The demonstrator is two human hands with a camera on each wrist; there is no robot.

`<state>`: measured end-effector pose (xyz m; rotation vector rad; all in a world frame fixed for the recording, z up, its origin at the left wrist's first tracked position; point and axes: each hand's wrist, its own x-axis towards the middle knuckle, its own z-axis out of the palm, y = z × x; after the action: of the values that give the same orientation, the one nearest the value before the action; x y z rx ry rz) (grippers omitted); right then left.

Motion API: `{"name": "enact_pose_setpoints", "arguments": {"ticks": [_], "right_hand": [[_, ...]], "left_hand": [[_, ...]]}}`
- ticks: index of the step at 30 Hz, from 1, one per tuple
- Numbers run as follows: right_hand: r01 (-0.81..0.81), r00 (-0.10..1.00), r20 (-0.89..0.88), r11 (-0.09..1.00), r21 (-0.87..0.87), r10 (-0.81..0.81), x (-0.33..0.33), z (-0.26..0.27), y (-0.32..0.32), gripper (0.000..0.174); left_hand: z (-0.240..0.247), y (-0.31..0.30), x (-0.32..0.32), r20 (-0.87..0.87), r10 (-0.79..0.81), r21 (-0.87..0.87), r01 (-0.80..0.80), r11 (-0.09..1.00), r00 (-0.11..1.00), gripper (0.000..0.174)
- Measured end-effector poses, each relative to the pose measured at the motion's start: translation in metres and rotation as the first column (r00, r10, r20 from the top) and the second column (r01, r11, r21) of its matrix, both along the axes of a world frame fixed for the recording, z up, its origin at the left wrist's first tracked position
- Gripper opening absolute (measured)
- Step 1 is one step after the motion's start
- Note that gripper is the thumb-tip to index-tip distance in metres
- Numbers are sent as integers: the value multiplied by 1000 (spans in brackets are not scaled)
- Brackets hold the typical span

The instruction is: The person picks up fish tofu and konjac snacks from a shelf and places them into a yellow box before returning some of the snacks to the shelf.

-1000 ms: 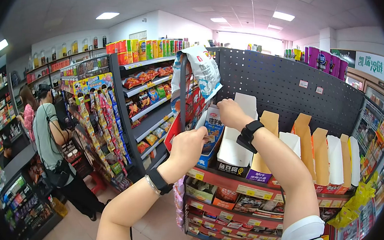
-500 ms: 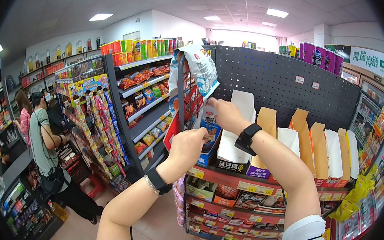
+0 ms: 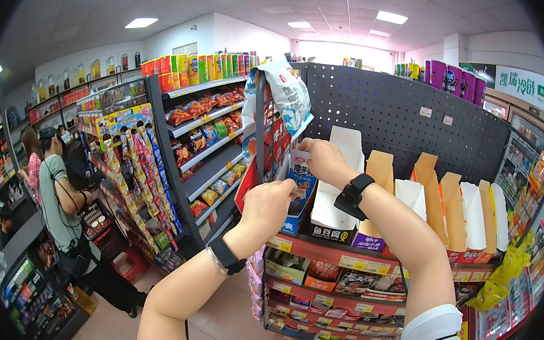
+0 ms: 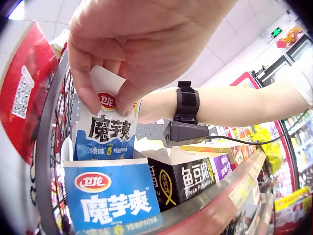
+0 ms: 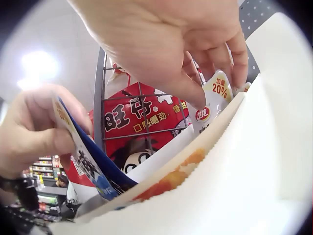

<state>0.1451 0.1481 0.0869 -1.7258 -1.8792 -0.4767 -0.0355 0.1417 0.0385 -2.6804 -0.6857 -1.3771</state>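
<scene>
A blue display box (image 4: 112,196) of konjac snacks stands at the left end of the top shelf. My left hand (image 3: 266,208) is at its near left side and pinches the top of a white-and-blue snack packet (image 4: 105,134) between thumb and fingers. That packet stands upright in the box, its lower part hidden behind the front panel. My right hand (image 3: 327,163) reaches over the back of the box. Its thumb and fingers are round the top of another snack packet (image 5: 213,100), marked 20%, whose lower part is hidden by cardboard.
A black fish tofu box (image 4: 183,181) with a white flap adjoins on the right, followed by several raised-lid boxes. A wire side rack (image 5: 142,100) with red snack bags borders the left, with a white bag (image 3: 287,98) on top. A person (image 3: 62,198) stands farther left.
The head view has turned slightly to the right. My right hand shifted a little to the left, then back, behind the box; my left hand stays in place, pinching its packet.
</scene>
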Motion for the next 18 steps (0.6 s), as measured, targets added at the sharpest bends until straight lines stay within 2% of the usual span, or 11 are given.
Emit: {"name": "enact_pose_setpoints", "arguments": {"ticks": [2,4,8,11,13,14,16,18], "right_hand": [[-18,998,-54,1000,5,18,-1,2,0,31],[32,979,-199,993,-113,-54,-8,9,-6,26],[32,972,-228,991,-130,-62,-10,9,-7,25],[52,981,-183,995,-80,-66,-8,6,-5,24],[-4,977,-214,998,-63,-10,-4,6,-6,24],[-4,977,-214,998,-64,-10,-2,4,-5,24],[-92,973,-213,996,15,93,1,1,-5,21],[-136,963,-237,990,-25,126,6,2,-8,20]], "left_hand": [[0,-1,0,4,4,4,-4,1000,1000,9],[-1,-1,-1,9,9,9,-9,1000,1000,10],[-2,-3,-4,-33,13,17,-12,1000,999,10],[0,-5,-4,-94,51,3,-51,999,994,9],[2,-4,-1,-126,78,0,-79,997,989,9],[2,-2,1,-100,80,51,-75,996,992,9],[5,0,6,-73,80,102,-72,992,994,9],[9,3,12,-71,137,151,-125,981,988,11]]}}
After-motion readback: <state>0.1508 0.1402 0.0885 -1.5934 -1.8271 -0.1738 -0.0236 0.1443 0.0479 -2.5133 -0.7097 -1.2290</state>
